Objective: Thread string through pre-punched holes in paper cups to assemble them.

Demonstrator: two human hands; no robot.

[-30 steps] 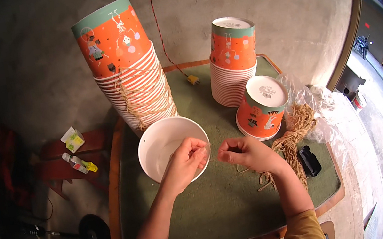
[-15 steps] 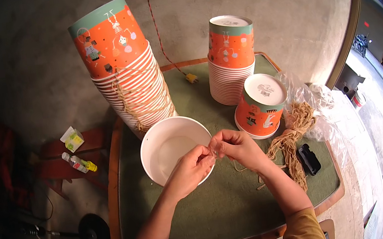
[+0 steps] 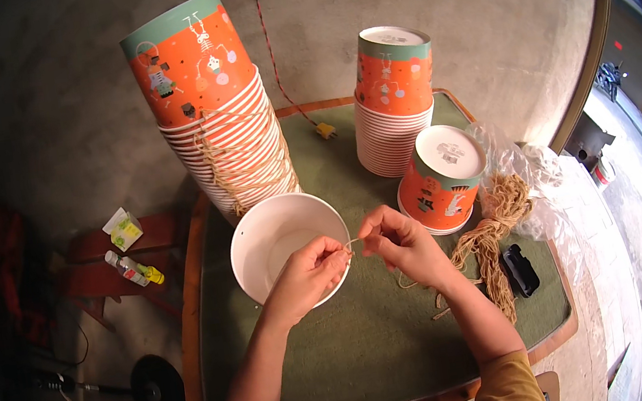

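In front of me on the green-topped table a white paper bucket (image 3: 262, 250) stands with its mouth toward me, a small dark hole near its left rim. Over its right rim, my left hand (image 3: 311, 277) pinches a thin tan string (image 3: 353, 241). A short stretch of it runs across to the fingertips of my right hand (image 3: 406, 248), whose fingers are curled; its exact hold is partly hidden. Right of that hand lies a bundle of tan twine (image 3: 487, 247), with loose strands trailing toward my wrist.
At the back left leans a tall bucket stack (image 3: 232, 151) wound with twine. A shorter stack (image 3: 393, 100) and an upturned orange bucket (image 3: 442, 183) stand at the right. Beside them are clear plastic (image 3: 545, 185) and a black case (image 3: 520, 271). A yellow plug (image 3: 325, 131) lies behind.
My hands have drawn apart slightly, and a short piece of string now shows between them. The view has shifted a little.
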